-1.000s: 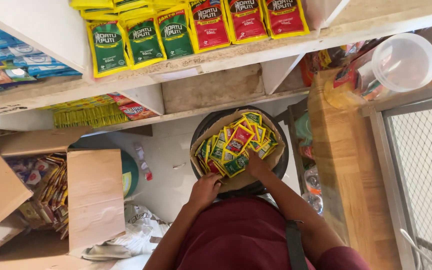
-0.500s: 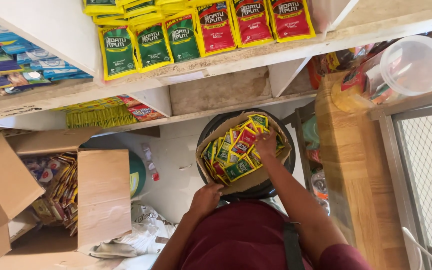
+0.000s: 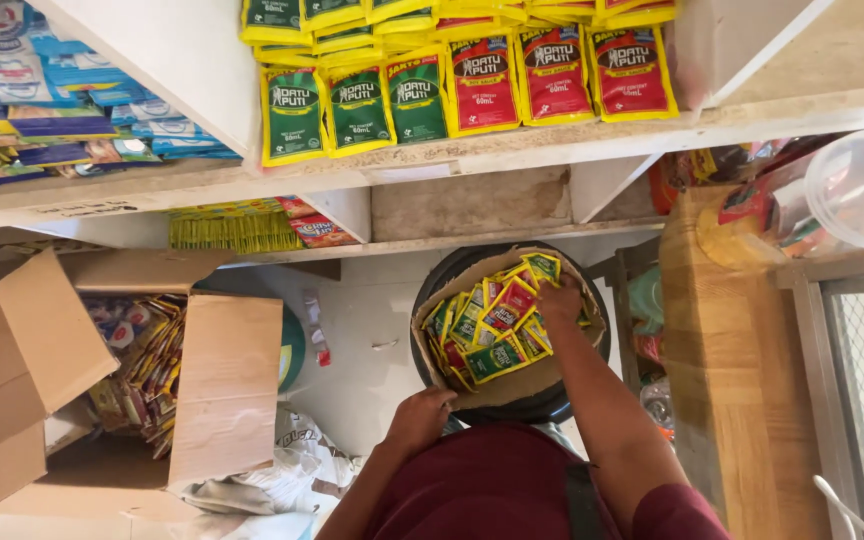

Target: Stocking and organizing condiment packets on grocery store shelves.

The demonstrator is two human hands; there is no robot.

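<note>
Bright, even daylight (soft shadows), sharp focus.

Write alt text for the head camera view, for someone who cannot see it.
Seen from above, a person's right hand reaches into an open box of green, red and yellow sachets, while the left hand holds its near edge. Shelves above carry rows of matching sachets; an open cardboard carton sits to the left.

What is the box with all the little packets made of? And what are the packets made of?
The box looks like plain brown cardboard: dull, with bent, floppy walls. The packets look like thin shiny plastic or foil, since they are glossy and crinkled. The right hand is reaching in among them.
</note>
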